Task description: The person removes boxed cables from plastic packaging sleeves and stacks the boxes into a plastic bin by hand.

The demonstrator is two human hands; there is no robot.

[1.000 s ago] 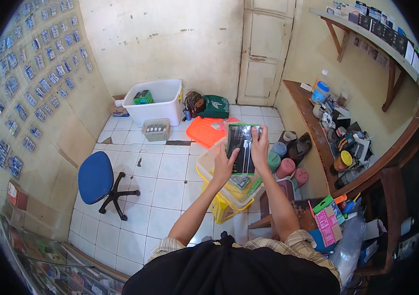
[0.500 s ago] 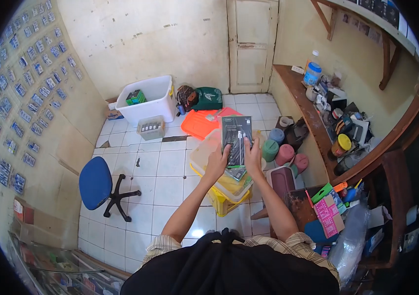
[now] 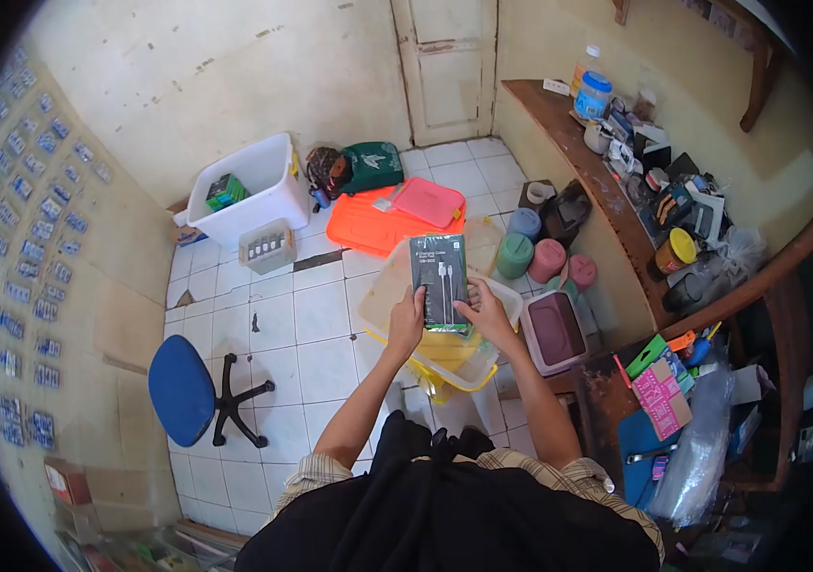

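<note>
Between both hands is a black charging cable pack (image 3: 441, 272) with a white cable pictured on its front and green showing along its edge. My left hand (image 3: 407, 322) grips its lower left side. On the right side, the thumb of my right hand (image 3: 484, 312) presses on the front while the other fingers go behind, out of sight. Whether it is one pack or a small stack, I cannot tell. Below it stands a clear plastic box with a yellow rim (image 3: 483, 380), partly covered by the hands and pack.
Beyond the box lie an orange lid (image 3: 354, 227) and a pink lid (image 3: 430, 202). A white tub (image 3: 254, 219) stands by the wall, a blue chair (image 3: 182, 391) to the left. Several round containers (image 3: 547, 259) and a cluttered wooden counter (image 3: 578, 157) are on the right.
The pack has come down slightly and tilts back less upright, with my right hand now lower and its thumb across the front. The camera view has shifted and tipped downward.
</note>
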